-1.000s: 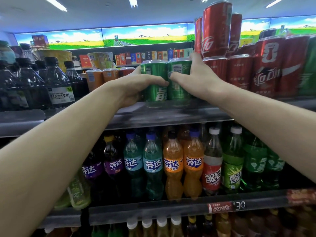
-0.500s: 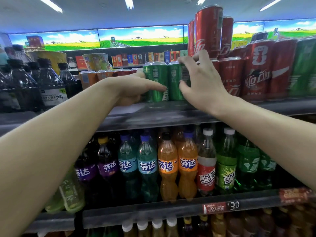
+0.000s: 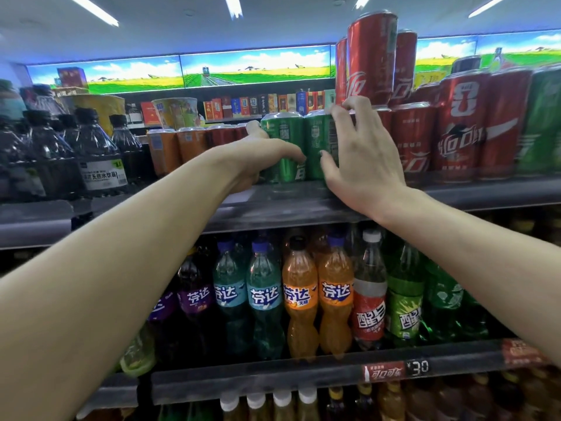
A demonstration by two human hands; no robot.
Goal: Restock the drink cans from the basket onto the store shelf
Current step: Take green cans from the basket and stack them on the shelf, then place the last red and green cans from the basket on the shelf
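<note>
Standing upright side by side on the dark grey upper shelf (image 3: 303, 205) are two green drink cans, smooth cylinders with glossy metal walls and silver rims. The left green can (image 3: 283, 141) shows a small code square and white lettering low on its side; the right green can (image 3: 318, 144) touches it and carries fine white print. The left hand (image 3: 261, 159) wraps the left can, thumb across its front and a fingertip showing behind its top edge, so those fingers are curled round it. The right hand (image 3: 355, 159) is at the right can with fingers spread wide and lightly bent, thumb tip on the can's front, upper fingertips at its rim; whether it truly grips is hard to tell. Just right of them stand red cola cans (image 3: 461, 126), shiny, with white script, and taller slim red cans (image 3: 372, 56) stacked on top. To the left sit orange cans (image 3: 164, 147) and dark plastic water bottles (image 3: 100, 159) with ribbed shoulders. Below, a row of soft-drink bottles (image 3: 300, 296) in purple, teal, orange, red and green stands behind a price rail (image 3: 394, 370).
</note>
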